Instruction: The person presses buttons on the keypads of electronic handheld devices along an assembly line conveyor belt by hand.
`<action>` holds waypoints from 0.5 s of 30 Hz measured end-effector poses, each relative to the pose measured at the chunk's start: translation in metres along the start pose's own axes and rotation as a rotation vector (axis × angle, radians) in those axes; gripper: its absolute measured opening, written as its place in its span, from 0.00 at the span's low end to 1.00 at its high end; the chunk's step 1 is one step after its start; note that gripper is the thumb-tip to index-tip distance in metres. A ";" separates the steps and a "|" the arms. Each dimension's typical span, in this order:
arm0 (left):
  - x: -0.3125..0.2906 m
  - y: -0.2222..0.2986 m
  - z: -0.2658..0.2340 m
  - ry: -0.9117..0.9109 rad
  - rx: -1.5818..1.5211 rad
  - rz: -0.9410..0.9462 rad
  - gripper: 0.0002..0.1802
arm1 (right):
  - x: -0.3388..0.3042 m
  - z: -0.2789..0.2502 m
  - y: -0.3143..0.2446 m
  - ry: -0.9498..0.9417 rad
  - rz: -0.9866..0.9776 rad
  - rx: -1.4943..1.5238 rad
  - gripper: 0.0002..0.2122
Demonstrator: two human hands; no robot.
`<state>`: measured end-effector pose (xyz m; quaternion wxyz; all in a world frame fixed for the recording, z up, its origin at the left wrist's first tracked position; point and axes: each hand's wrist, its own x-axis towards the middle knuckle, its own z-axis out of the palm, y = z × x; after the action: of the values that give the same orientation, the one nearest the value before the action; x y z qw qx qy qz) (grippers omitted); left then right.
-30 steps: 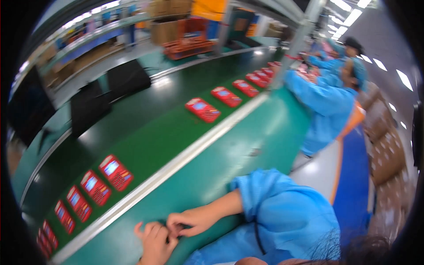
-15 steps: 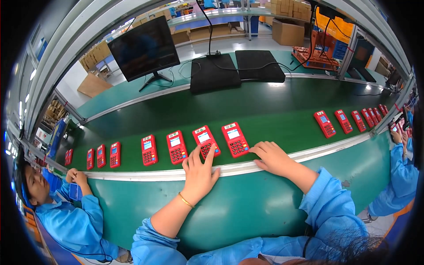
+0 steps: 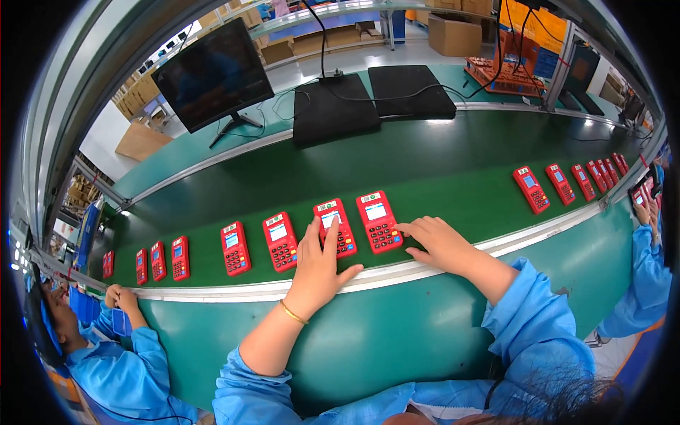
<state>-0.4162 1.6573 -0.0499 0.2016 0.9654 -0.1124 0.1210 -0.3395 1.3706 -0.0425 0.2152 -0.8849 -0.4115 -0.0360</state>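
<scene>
Red handheld card payment terminals lie face up in a row on the dark green conveyor belt. My left hand reaches over one terminal, its fingers stretched out and thumb apart. One fingertip is at the lit screen, and the hand hides part of the keypad. To the right, a second terminal shows a lit screen and a dark keypad. At its lower right side is my right hand, fingers slightly bent and apart, with a fingertip by the keys. Neither hand grasps anything.
More terminals lie leftward, and another group lies at the right. A metal rail edges the belt. Beyond stand a black monitor and black mats. Co-workers sit at the left and right.
My left hand has moved farther up its terminal, from the keypad to the screen. My right fingertip has come up along the right terminal's edge to the keys. The view has tilted slightly.
</scene>
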 end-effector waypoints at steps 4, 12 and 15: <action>-0.013 0.007 0.004 0.010 0.066 0.085 0.45 | -0.005 0.003 0.001 0.012 -0.064 -0.023 0.26; -0.011 0.004 0.003 0.058 0.177 0.123 0.35 | -0.002 0.008 -0.001 0.041 0.006 -0.011 0.23; -0.009 0.003 0.001 0.041 0.150 0.095 0.34 | 0.000 0.010 -0.003 0.056 0.039 -0.004 0.23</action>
<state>-0.4249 1.6557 -0.0518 0.1249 0.9688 -0.1446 0.1581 -0.3428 1.3761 -0.0502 0.2256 -0.8917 -0.3881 -0.0575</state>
